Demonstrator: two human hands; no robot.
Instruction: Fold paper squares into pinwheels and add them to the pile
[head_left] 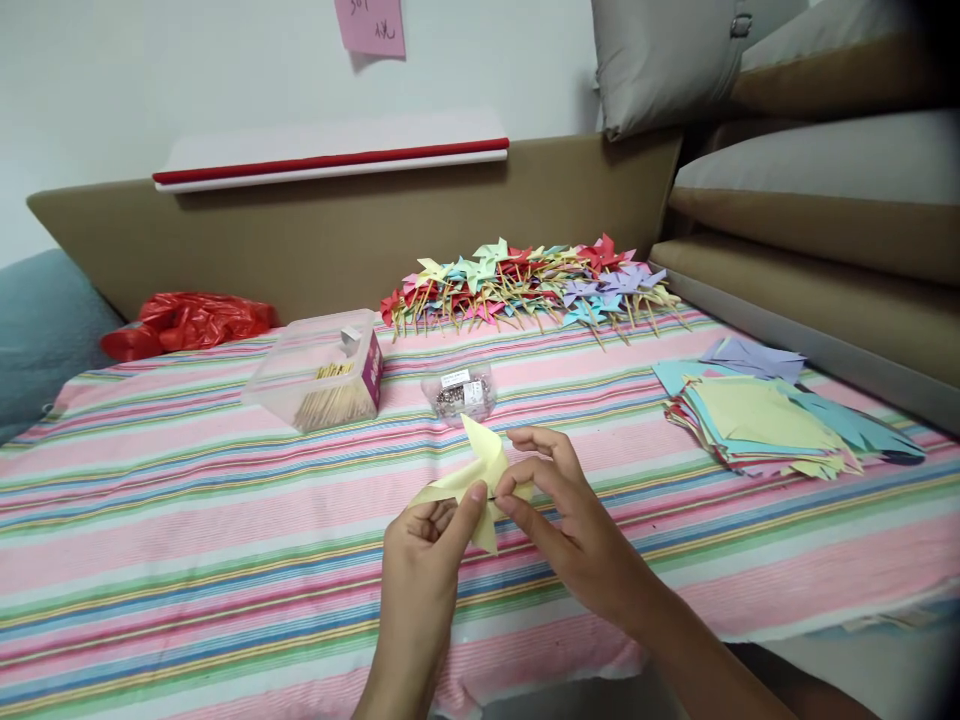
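A pale yellow paper pinwheel (pixel 480 468) is held above the striped cloth, in front of me. My left hand (pixel 424 555) grips it from below, thumb pressed on its centre. My right hand (pixel 566 520) pinches the centre from the right with thumb and forefinger. Just beyond the hands sits a small clear tub of metal pins (pixel 459 392). To its left stands a clear plastic box of wooden sticks (pixel 326 370).
A heap of finished coloured pinwheels on sticks (pixel 529 280) lies at the back of the striped tablecloth (pixel 187 520). A stack of cut coloured paper squares (pixel 772 420) sits at right. A red plastic bag (pixel 187 322) lies back left; sofa cushions (pixel 810 180) rise at right.
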